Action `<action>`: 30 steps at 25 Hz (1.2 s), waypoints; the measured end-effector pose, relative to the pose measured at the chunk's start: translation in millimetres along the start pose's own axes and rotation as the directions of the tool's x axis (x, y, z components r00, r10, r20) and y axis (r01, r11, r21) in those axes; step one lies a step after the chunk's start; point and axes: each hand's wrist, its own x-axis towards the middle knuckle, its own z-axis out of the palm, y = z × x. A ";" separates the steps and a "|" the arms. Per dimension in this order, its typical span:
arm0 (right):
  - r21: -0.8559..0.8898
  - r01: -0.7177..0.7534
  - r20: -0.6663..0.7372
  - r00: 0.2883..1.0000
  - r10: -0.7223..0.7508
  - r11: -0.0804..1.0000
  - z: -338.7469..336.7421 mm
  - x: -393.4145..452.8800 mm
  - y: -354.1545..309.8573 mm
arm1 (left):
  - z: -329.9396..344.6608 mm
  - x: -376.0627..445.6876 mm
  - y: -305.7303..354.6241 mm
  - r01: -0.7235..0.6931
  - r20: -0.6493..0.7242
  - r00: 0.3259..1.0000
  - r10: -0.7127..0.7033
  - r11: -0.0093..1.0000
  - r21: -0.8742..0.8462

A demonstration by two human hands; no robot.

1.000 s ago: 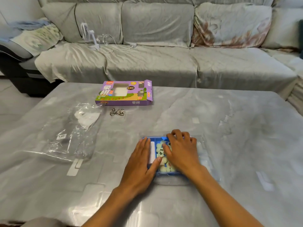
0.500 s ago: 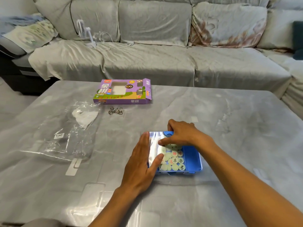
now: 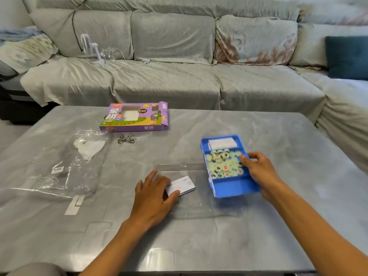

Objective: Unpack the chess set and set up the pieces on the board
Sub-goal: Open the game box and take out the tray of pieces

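Observation:
A blue plastic tray (image 3: 235,187) sits right of the table's middle, holding several pale round chess pieces (image 3: 224,163) with red and black characters. A folded white sheet (image 3: 222,143) lies in its far compartment. My right hand (image 3: 258,172) grips the tray's right rim. The clear lid (image 3: 191,204) lies flat to the tray's left. My left hand (image 3: 152,196) rests on that lid, fingers straight, touching a folded white paper (image 3: 184,185).
The purple chess box (image 3: 135,117) lies at the table's far side, with a small metal ring puzzle (image 3: 126,139) in front of it. A crumpled clear plastic bag (image 3: 59,164) covers the left part. A grey sofa stands behind the table.
My right hand has pulled the blue tray out from the clear lid and carried it to the right. My left hand stayed on the lid, where the folded paper now shows.

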 end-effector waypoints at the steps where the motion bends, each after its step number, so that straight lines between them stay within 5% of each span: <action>1: -0.010 -0.028 0.004 1.000 0.028 1.000 -0.4 -6.1 15.2 | -2.4 4.9 3.8 0.011 0.021 1.000 -0.013 0.996 0.092; 5: -0.080 -0.028 -0.048 0.999 0.024 0.996 12.5 -12.8 41.1 | -14.1 30.2 21.5 0.037 0.046 0.997 -0.055 0.947 0.319; 9: -0.222 0.014 -0.014 1.000 -0.017 0.975 14.3 -14.6 36.2 | -15.3 26.6 22.1 -0.152 0.029 0.987 0.157 0.872 0.466; 12: -0.216 0.011 0.012 1.000 -0.009 0.976 12.9 -18.4 33.0 | -21.7 17.6 12.9 -0.113 -0.173 0.964 0.203 0.897 0.427; 16: -0.155 -0.037 0.115 0.992 0.055 0.987 7.9 -22.1 23.0 | -74.7 40.6 -29.0 0.162 -0.443 0.895 0.049 0.890 0.426; 19: -0.107 -0.060 0.164 0.983 0.077 0.992 6.6 -25.5 19.0 | -101.2 64.7 -68.3 0.396 -0.360 0.899 -0.249 0.812 0.428; 22: -0.068 -0.069 0.151 0.985 0.079 0.995 6.6 -26.8 23.5 | -94.2 78.5 -82.0 0.455 -0.207 0.890 -0.405 0.802 0.388; 24: -0.017 -0.062 0.127 0.990 0.063 0.998 7.6 -25.0 26.4 | -85.2 70.0 -70.0 0.391 -0.244 0.914 -0.324 0.866 0.313; 27: 0.145 -0.050 0.089 0.995 0.037 0.988 13.7 -29.0 20.4 | -65.0 30.8 -29.8 0.160 -0.257 0.952 -0.167 0.986 -0.050; 28: 0.201 -0.054 0.090 0.995 0.036 0.978 18.8 -34.2 16.8 | -61.5 16.2 -9.8 0.119 -0.170 0.972 -0.163 0.963 -0.242; 30: 0.271 -0.035 0.115 0.993 0.004 0.962 32.7 -51.1 9.4 | -58.6 -3.4 30.5 0.206 0.124 0.978 -0.165 0.751 -0.627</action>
